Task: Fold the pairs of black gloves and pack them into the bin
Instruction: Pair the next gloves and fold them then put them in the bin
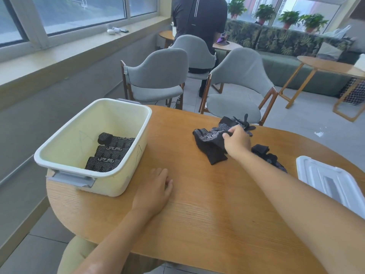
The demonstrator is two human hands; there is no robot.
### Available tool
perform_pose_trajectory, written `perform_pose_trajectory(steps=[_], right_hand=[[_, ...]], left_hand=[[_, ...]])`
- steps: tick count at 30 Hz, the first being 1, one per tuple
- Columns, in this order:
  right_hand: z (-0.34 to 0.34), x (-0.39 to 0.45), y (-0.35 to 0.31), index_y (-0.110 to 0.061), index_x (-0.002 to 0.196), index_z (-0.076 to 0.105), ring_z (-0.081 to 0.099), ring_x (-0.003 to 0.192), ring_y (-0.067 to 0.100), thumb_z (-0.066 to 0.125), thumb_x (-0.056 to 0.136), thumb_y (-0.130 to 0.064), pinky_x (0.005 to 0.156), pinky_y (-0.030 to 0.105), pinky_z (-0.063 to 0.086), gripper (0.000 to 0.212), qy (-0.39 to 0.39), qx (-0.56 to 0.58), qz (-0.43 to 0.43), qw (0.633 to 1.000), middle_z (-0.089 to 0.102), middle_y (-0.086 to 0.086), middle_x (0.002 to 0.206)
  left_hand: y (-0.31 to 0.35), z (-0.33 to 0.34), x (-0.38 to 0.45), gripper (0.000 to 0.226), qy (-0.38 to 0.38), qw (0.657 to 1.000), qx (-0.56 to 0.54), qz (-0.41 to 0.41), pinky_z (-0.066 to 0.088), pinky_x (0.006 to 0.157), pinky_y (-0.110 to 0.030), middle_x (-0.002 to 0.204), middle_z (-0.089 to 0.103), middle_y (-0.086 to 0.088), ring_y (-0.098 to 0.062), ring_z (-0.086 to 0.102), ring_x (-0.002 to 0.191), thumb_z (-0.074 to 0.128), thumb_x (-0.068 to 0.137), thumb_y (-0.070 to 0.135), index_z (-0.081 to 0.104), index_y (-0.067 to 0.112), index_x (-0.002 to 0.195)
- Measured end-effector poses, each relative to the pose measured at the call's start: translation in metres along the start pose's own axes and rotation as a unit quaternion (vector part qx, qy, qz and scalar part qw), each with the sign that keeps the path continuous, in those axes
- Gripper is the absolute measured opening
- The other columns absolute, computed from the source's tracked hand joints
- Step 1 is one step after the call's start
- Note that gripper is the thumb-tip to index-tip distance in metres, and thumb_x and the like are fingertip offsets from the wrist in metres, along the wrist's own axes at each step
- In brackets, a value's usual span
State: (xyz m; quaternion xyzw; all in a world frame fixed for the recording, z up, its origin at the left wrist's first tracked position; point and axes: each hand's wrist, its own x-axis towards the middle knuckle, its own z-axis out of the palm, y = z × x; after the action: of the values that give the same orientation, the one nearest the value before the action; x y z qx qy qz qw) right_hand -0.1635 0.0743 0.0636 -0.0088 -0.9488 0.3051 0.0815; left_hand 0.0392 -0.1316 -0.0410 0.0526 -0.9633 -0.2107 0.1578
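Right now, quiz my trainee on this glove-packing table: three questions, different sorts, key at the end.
1. True or false: the right hand grips a loose black glove on the table.
2. How many folded glove bundles lie in the bin?
3. The left hand is: A) inside the bin, B) flat on the table, C) holding the white lid.

Key: 1 true; 2 three; 3 B.

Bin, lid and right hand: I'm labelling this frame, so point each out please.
bin [65, 139]: head view, bare inner wall.
lid [324, 177]: head view, top face.
right hand [237, 142]: head view, back of hand, gripping gloves [209, 145].
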Motion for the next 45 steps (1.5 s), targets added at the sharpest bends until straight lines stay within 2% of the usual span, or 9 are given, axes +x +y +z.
perform_pose_trajectory(steps=[6,10,15,19,22,28,34,39,45], right_hand=[[-0.073,0.015,-0.044,-0.016,0.111,0.055,0.055,0.095,0.02,0.059,0.097,-0.024,0.062,0.021,0.043,0.016,0.035,0.013,-0.139,0.99,0.059,0.001,0.107],[-0.113,0.002,-0.056,-0.021,0.106,0.054,0.061,0.091,0.024,0.059,0.096,-0.022,0.056,0.023,0.044,0.011,0.046,-0.032,-0.236,0.97,0.066,0.003,0.102],[-0.102,-0.075,-0.026,-0.02,0.103,0.059,0.063,0.076,0.027,0.061,0.092,-0.018,0.057,0.031,0.041,0.011,0.057,-0.174,-0.415,0.891,0.068,0.001,0.084],[-0.049,-0.172,0.044,-0.018,0.098,0.061,0.059,0.062,0.02,0.071,0.083,-0.027,0.047,0.032,0.046,0.02,-0.075,-0.24,-0.516,0.819,0.06,-0.003,0.072],[-0.03,-0.218,0.087,-0.02,0.105,0.058,0.058,0.074,0.017,0.043,0.097,-0.049,0.057,0.032,0.048,0.033,-0.167,-0.275,-0.533,0.783,0.062,-0.005,0.088],[-0.039,-0.193,0.092,-0.02,0.098,0.062,0.057,0.072,0.015,0.044,0.098,-0.045,0.055,0.029,0.047,0.031,-0.078,-0.205,-0.506,0.834,0.062,-0.006,0.083],[-0.045,-0.128,0.075,-0.02,0.105,0.056,0.058,0.088,0.016,0.04,0.101,-0.041,0.064,0.03,0.044,0.027,-0.09,-0.258,-0.398,0.876,0.063,-0.007,0.094],[-0.035,-0.046,0.065,-0.02,0.11,0.055,0.058,0.102,0.023,0.039,0.102,-0.035,0.078,0.043,0.052,0.023,-0.106,-0.271,-0.302,0.908,0.062,-0.002,0.107],[-0.01,0.044,0.056,-0.017,0.114,0.06,0.054,0.11,0.027,0.038,0.103,-0.024,0.082,0.04,0.049,0.025,-0.092,-0.267,-0.229,0.931,0.06,0.004,0.118]], left_hand=[[-0.003,0.001,0.0,0.023,-0.003,1.0,-0.015,-0.001,0.034,0.063,-0.032,0.081,0.042,0.01,-0.017,0.044,0.083,0.051,0.095,0.034,0.036,0.027,0.08],[-0.003,0.002,0.0,0.023,-0.007,1.0,-0.022,-0.001,0.033,0.063,-0.033,0.081,0.043,0.009,-0.017,0.044,0.083,0.05,0.095,0.033,0.036,0.026,0.079],[-0.003,0.001,-0.001,0.021,-0.005,1.0,-0.029,-0.002,0.032,0.064,-0.034,0.082,0.045,0.008,-0.017,0.043,0.083,0.053,0.096,0.031,0.04,0.024,0.08],[-0.002,0.002,-0.004,0.025,0.0,1.0,-0.021,0.0,0.032,0.061,-0.034,0.079,0.042,0.009,-0.016,0.039,0.081,0.054,0.095,0.028,0.038,0.024,0.078],[-0.001,0.0,-0.004,0.024,0.003,1.0,-0.018,-0.005,0.036,0.06,-0.035,0.079,0.043,0.008,-0.017,0.039,0.081,0.054,0.095,0.027,0.039,0.022,0.077],[0.002,0.0,-0.004,0.024,0.004,1.0,0.011,-0.002,0.036,0.059,-0.035,0.079,0.04,0.007,-0.02,0.042,0.081,0.054,0.095,0.028,0.04,0.021,0.078],[0.012,0.003,0.007,0.024,-0.034,0.996,0.063,-0.045,0.038,0.062,-0.035,0.082,0.047,0.001,-0.024,0.047,0.082,0.048,0.096,0.03,0.046,0.017,0.077],[0.027,0.01,0.004,0.024,0.001,0.99,0.097,-0.103,0.044,0.068,-0.038,0.079,0.051,-0.001,-0.023,0.046,0.078,0.045,0.096,0.033,0.048,0.02,0.076],[0.03,0.016,0.004,0.025,0.013,0.985,0.132,-0.11,0.044,0.068,-0.04,0.076,0.048,-0.001,-0.023,0.044,0.076,0.044,0.096,0.035,0.046,0.021,0.075]])
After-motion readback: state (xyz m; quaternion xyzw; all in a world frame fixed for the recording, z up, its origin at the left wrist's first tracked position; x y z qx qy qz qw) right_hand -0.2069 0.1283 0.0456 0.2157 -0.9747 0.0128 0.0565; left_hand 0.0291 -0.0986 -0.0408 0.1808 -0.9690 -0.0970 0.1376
